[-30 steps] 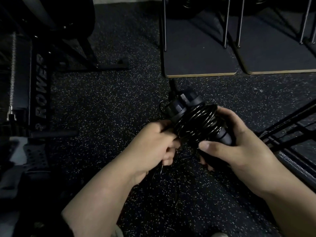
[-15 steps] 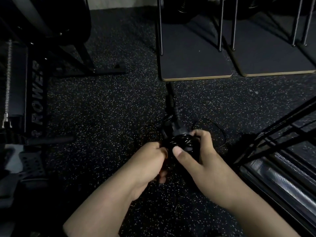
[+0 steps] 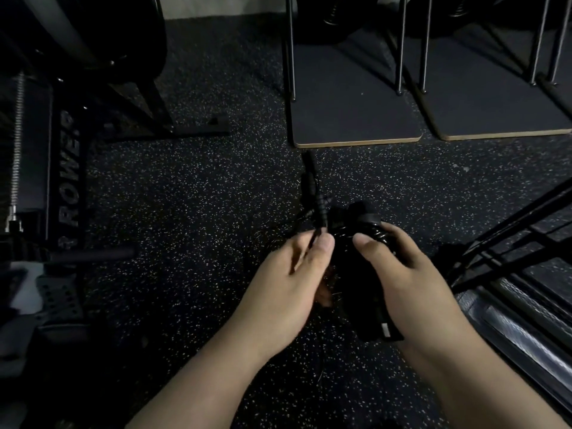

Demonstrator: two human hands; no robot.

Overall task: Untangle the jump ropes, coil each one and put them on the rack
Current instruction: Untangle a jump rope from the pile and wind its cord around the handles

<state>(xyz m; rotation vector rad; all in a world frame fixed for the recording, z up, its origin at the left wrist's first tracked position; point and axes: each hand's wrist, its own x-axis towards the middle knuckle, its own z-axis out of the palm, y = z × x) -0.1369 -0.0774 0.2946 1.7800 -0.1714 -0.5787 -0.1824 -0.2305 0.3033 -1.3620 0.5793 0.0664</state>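
Note:
My right hand [image 3: 405, 274] grips a black jump rope bundle [image 3: 356, 261], its handles wrapped in shiny cord coils near my fingertips. My left hand [image 3: 291, 274] pinches the thin cord at the base of a second slim black handle [image 3: 312, 193], which sticks up and away from me over the floor. Both hands sit close together low above the speckled rubber floor [image 3: 201, 212]. Loose cord under the hands is hard to make out in the dark.
A black rower machine [image 3: 66, 168] stands at the left. Two dark platforms with wooden edges [image 3: 356, 119] and thin metal legs lie ahead. A black metal frame [image 3: 507, 243] with angled bars and a ribbed rail runs along the right.
The bundle dropped from chest height toward the floor and now lies lengthwise in my right hand. My left hand shifted from the coils to pinching the cord below the slim handle.

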